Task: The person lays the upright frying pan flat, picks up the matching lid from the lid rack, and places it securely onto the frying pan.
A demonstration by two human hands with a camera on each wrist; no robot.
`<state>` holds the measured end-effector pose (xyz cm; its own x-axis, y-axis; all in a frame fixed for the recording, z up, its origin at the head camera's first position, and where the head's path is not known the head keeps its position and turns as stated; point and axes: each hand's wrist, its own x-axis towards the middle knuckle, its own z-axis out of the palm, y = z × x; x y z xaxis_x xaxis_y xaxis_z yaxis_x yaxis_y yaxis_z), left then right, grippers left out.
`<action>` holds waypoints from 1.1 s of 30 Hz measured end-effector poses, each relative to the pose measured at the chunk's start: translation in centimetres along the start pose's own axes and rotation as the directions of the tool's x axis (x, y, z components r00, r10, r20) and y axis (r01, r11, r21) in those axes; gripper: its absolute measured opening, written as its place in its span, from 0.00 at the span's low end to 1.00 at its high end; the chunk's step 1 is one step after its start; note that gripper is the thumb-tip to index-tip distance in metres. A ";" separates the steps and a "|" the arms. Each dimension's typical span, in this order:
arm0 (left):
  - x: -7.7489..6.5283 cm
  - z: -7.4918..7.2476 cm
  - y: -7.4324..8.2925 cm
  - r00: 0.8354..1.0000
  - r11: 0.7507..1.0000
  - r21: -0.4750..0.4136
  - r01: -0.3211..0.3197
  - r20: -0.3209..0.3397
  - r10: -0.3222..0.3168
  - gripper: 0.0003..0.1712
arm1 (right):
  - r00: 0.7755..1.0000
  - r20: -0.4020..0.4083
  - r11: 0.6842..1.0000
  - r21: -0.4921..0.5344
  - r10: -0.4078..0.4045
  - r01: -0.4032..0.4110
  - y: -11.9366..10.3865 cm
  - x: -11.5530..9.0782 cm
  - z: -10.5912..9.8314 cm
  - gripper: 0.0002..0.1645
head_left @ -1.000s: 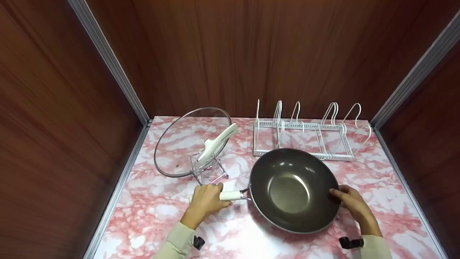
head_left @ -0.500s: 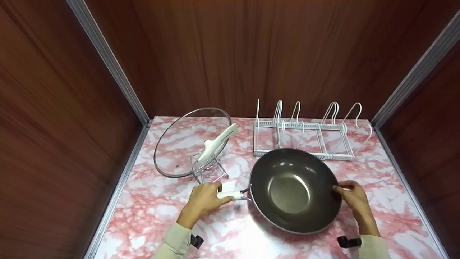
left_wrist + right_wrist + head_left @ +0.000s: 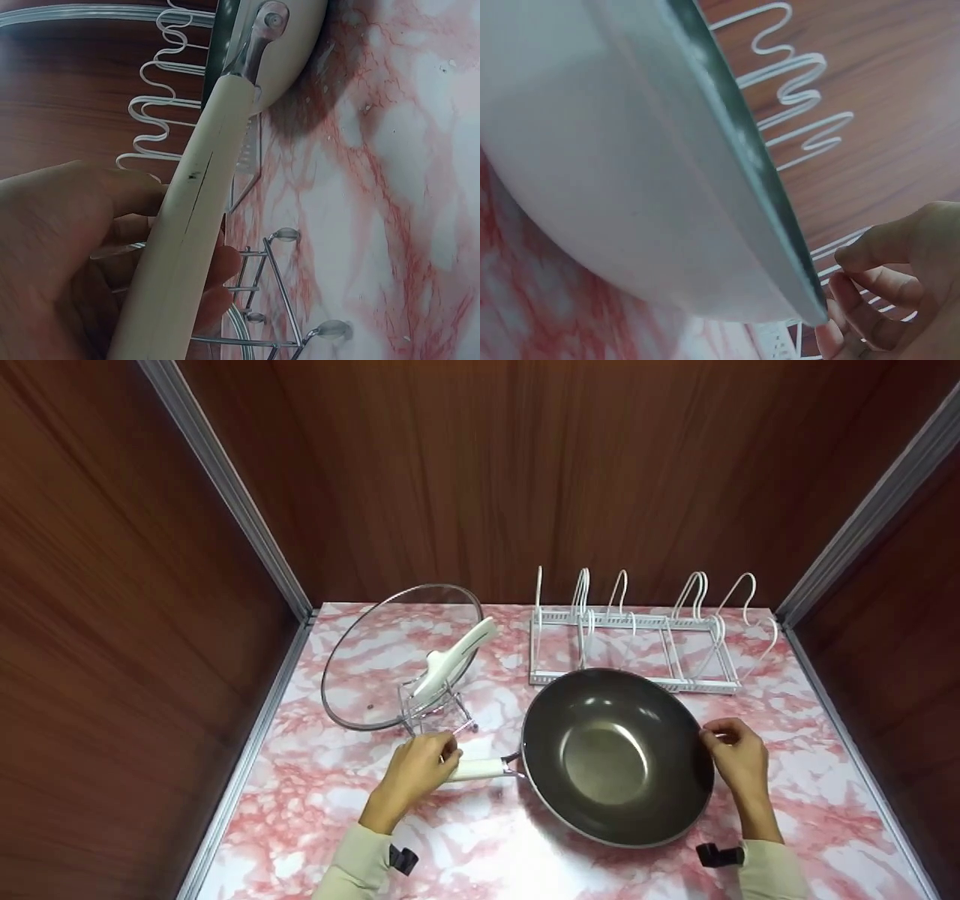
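A dark-lined wok (image 3: 607, 757) with a pale outside rests on the marbled table, its cream handle (image 3: 478, 769) pointing left. My left hand (image 3: 416, 769) is at the handle's end with loosely bent fingers. In the left wrist view, the handle passes in front of those fingers (image 3: 219, 266) and hides the thumb tip. At the wok's right rim is my right hand (image 3: 742, 757), its thumb and forefinger close together just off the edge. The right wrist view shows its lower fingers (image 3: 829, 334) right beside the rim.
A glass lid (image 3: 375, 660) with a cream handle leans in a small wire stand (image 3: 439, 716) behind my left hand. Behind the wok stands a white wire rack (image 3: 634, 681) with several curved dividers. Brown wood-look panels (image 3: 480, 480) enclose the back and sides.
My left hand has loosened from the wok's handle and drawn back left toward its end. My right hand has slid up along the rim and eased off it. The wok stays put.
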<state>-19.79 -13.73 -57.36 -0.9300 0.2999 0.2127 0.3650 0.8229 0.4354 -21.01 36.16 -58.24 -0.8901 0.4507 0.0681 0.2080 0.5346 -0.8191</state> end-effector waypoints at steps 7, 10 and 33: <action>0.0 -0.5 -0.7 0.998 1.000 -0.004 0.000 -0.061 0.000 0.06 | 0.994 -0.004 0.993 0.041 -0.109 0.109 -1.1 -0.2 0.4 0.07; 0.0 -0.7 -1.0 0.996 1.000 -0.012 0.005 -0.093 -0.006 0.06 | 0.989 -0.005 0.986 0.075 -0.149 0.149 -1.8 -0.3 0.7 0.05; 0.0 -2.5 -3.0 0.938 0.967 -0.132 0.216 -0.248 -0.244 0.04 | 0.930 0.128 0.931 0.173 -0.345 0.321 -7.1 -0.1 5.2 0.05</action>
<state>-20.79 -17.42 -56.45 -0.9499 -0.0387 0.3101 0.1576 0.7974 0.5825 -24.53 28.64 -55.43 -0.9513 0.1434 0.2728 -0.1625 0.5186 -0.8394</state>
